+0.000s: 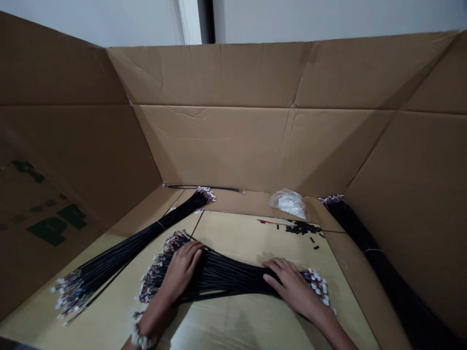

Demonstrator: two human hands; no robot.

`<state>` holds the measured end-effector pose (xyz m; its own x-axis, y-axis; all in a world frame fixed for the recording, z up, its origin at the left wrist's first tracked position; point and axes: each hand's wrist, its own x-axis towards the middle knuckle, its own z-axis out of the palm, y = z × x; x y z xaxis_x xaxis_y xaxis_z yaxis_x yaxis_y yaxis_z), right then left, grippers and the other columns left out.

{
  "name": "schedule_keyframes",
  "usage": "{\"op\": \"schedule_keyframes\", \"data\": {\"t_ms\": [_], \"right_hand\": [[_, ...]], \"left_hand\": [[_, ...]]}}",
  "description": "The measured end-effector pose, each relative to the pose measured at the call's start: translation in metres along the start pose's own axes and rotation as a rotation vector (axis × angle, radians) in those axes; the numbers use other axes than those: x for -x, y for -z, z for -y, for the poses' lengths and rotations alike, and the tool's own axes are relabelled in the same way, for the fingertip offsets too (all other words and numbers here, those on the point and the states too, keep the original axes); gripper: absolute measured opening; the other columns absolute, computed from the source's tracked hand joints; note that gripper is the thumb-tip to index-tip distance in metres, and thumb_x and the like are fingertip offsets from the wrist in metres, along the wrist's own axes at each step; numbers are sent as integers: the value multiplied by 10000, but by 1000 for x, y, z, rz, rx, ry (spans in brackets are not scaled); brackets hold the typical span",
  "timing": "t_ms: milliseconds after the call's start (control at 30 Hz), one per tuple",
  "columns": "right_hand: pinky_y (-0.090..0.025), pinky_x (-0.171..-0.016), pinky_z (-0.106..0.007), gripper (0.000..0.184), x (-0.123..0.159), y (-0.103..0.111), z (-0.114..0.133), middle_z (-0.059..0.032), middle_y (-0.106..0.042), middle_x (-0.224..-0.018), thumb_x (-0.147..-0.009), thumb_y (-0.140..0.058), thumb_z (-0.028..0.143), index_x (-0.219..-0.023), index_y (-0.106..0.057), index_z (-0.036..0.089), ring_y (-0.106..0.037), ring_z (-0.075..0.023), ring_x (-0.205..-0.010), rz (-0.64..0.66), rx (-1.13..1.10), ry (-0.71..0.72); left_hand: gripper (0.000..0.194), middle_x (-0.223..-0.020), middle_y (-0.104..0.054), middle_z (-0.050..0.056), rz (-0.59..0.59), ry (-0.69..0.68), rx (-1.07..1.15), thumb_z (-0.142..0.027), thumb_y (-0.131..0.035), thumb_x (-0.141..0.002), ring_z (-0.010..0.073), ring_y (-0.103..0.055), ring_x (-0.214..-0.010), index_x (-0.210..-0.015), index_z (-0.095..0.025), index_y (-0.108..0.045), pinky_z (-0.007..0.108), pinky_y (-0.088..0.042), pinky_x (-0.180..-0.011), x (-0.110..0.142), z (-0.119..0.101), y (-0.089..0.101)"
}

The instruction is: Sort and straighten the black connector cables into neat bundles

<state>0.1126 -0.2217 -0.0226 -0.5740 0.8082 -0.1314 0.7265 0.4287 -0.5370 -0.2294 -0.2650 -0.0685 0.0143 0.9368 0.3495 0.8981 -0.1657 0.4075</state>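
Observation:
A bundle of black cables (229, 272) with small white connectors and coloured wire ends lies across the table in front of me. Over its fanned-out left end rests my left hand (182, 267), fingers stretched out on top of the cables. My right hand (290, 282) grips the narrower right part, thumb on the near side and fingers over the far side. White connectors (317, 284) stick out beyond it. What lies under both palms is hidden.
A tied cable bundle (146, 233) lies at left, another (372, 248) along the right. A clear bag of white pieces (290, 203) sits at the back, near scattered black sleeves (302, 227). Loose cables (222, 188) lie by the cardboard wall (215, 146).

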Motion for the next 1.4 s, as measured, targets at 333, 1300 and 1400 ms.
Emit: {"op": "schedule_keyframes", "data": {"t_ms": [333,1300,1400], "right_hand": [[-420,-896,-274,228,-60,-21,18,-87,-684,-1030,-916,-485,148,-980,-702,172,-606,-198,-1010,-31,-95,73],[-430,-693,-249,170,-151,-42,88,-58,-712,-1039,-834,-617,214,-979,-706,206,-648,-185,-907,203,171,141],[-459,-746,-275,188,-148,-39,97,-93,-699,-1088,-839,-601,198,-996,-704,192,-651,-220,-973,207,211,132]], "left_hand": [[155,-925,-667,48,623,-90,40,-250,-614,-745,235,-572,-968,-843,-245,-733,320,-433,-889,-93,41,21],[315,-987,-666,73,-98,-3,71,-378,-405,-950,249,-598,-949,-991,-239,-685,413,-491,-876,5,7,-2],[311,-977,-663,76,-138,-16,62,-371,-406,-952,247,-600,-947,-990,-233,-681,405,-496,-872,9,7,-4]]}}
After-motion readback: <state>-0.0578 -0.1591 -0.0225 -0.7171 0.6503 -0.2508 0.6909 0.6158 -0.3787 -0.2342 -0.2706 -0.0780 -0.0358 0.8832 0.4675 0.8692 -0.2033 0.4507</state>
